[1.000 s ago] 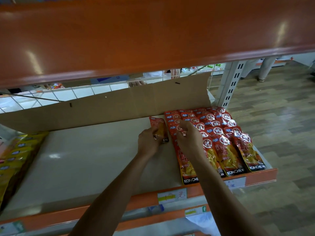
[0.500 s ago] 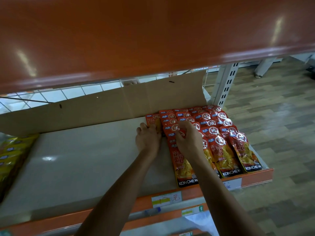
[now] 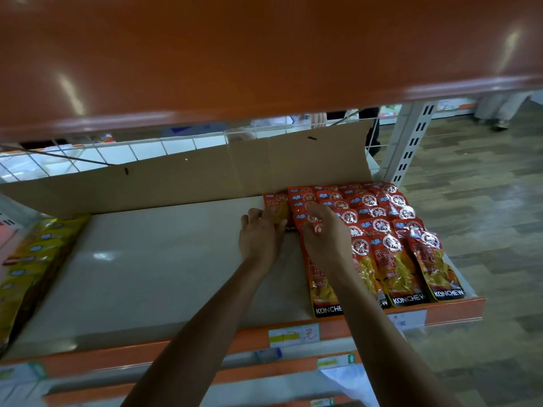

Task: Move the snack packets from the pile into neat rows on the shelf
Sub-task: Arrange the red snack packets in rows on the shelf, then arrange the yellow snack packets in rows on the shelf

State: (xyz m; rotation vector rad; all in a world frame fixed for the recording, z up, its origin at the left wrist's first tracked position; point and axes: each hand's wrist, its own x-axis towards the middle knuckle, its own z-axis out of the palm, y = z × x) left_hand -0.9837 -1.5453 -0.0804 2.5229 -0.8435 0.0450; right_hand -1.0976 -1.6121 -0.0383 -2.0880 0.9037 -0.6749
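From the head camera, a pale beige shelf board (image 3: pixel 147 265) runs across the middle of the picture, with a glossy orange upper shelf (image 3: pixel 264 54) overhanging it and filling the top third. A brown cardboard sheet (image 3: pixel 205 174) stands along the back of the board, and a white wire grid (image 3: pixel 117 151) shows above it.

On the right part of the board lie rows of red foil snack packets (image 3: pixel 382 239), overlapping like tiles from the cardboard to the front edge (the front ones read KONCHEW along the bottom). Just left of them, up against the cardboard, lies a single red foil snack packet (image 3: pixel 276 205), touching the leftmost row.

The left hand (image 3: pixel 260 236) rests palm down on the lower part of that single packet, its fingers spread and fairly straight, laid on the packet rather than wrapped round it. The right hand (image 3: pixel 326 239) is over the leftmost row, fingers bent with their tips on the packet tops; whether they pinch one or merely touch it cannot be told. Both forearms reach in from the bottom of the picture.

At the far left of the board lies a column of yellow packets (image 3: pixel 32 259). An orange front rail (image 3: pixel 458 309) edges the board and carries a paper price label (image 3: pixel 293 334). A white slotted upright post (image 3: pixel 411 142) stands at the back right, and a grey wood-pattern floor (image 3: pixel 484 201) lies beyond.
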